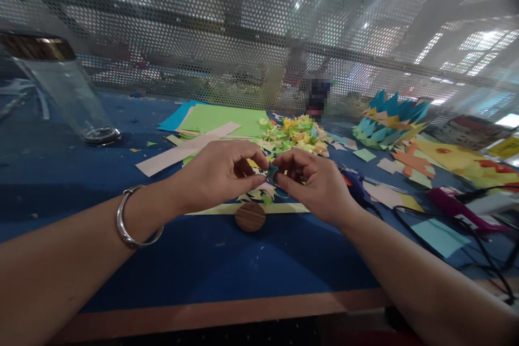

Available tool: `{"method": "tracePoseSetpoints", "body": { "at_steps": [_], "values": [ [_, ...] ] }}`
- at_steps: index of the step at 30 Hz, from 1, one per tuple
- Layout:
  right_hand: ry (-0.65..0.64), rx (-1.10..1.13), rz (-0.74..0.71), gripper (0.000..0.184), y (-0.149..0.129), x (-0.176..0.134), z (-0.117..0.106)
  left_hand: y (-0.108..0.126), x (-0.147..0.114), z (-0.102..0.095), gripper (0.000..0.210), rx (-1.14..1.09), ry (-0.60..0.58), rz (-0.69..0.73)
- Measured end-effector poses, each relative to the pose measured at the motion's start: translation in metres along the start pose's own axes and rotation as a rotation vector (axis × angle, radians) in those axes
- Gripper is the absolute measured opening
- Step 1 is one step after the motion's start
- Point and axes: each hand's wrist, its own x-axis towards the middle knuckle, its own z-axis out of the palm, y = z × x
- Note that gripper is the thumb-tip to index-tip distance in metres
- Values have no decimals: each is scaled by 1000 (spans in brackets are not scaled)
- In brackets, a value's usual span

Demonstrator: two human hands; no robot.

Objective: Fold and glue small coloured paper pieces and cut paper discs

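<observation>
Between my two hands is a small piece of folded teal paper (272, 172), pinched at fingertip height above the table. My left hand (221, 173), with a silver bangle on its wrist, closes thumb and forefinger at the paper's left edge. From the other side my right hand (314, 181) pinches it the same way. Just below them a round wooden disc (250, 217) lies by a pale yellow paper strip (219, 209). Green and white paper scraps (259, 193) are partly hidden under the hands. Beyond is a heap of small folded paper pieces (298, 132).
A glass bottle (67, 92) with a metallic lid stands left. Coloured sheets (231, 119) and a pale pink strip (188, 148) lie behind. At right are a blue glue gun (359, 186), a spiky paper crown (389, 121), a purple power strip (458, 208) and cables.
</observation>
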Motion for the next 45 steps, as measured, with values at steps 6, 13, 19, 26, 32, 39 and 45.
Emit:
{"method": "tracePoseSetpoints", "body": {
  "at_steps": [6, 13, 19, 26, 32, 39, 45],
  "values": [
    [0, 9, -5, 10, 2, 0, 1, -5, 2, 1, 15, -49, 7, -3],
    [-2, 5, -17, 10, 1, 0, 2, -4, 2, 1, 16, -72, -14, -14],
    [-5, 12, -12, 10, 0, 0, 2, -4, 3, -1, 18, -63, -25, -20],
    [-10, -10, -22, 10, 0, 0, 2, -4, 3, -2, 17, -55, -34, -28],
    [-16, 3, -16, 10, -1, 0, 2, -3, 4, -3, 19, -95, -60, -44],
    [-24, 16, -5, 11, -1, -1, 2, -3, 3, -5, 19, -77, -79, -39],
    [-29, 4, 7, 10, -1, -1, 2, -5, 3, -6, 17, -57, -76, -22]
  ]
}}
